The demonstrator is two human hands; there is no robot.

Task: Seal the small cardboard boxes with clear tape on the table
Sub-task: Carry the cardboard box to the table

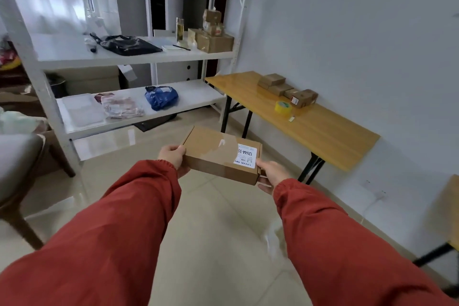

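We face a white shelf unit (139, 57) and a wooden desk (323, 131). Over the floor (218, 231) we hold a labelled cardboard box (213, 154), the fingers of the left hand (173, 156) and right hand (272, 174) curled round its ends. On the desk lie small boxes (280, 88) and a tape roll (283, 107).

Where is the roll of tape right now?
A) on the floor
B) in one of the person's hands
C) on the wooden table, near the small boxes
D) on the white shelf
C: the roll of tape lies on the wooden table, close to the small boxes, while the left hand and the right hand hold only the labelled box.
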